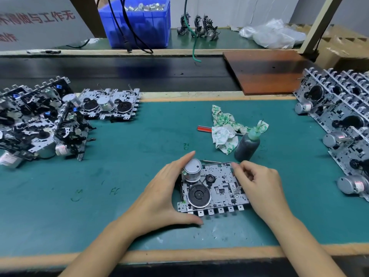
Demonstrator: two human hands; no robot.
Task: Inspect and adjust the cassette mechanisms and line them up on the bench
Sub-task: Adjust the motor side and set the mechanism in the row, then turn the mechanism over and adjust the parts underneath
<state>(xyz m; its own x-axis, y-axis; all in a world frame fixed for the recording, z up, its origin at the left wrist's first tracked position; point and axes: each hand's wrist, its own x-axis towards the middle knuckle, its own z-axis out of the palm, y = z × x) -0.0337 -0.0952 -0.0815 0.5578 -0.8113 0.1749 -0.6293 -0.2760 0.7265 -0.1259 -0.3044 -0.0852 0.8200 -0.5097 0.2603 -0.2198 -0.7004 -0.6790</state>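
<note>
Green bench mat (119, 156): left hand (159, 194) cups cassette mechanism (213, 188); right hand (259, 184) pinches its half-hidden edge.

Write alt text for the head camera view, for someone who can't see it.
Two bare hands hold one cassette mechanism flat on a green bench mat: the left hand cups its left edge, the right hand pinches its far right corner. More mechanisms sit piled at left and lined up at right.
</note>
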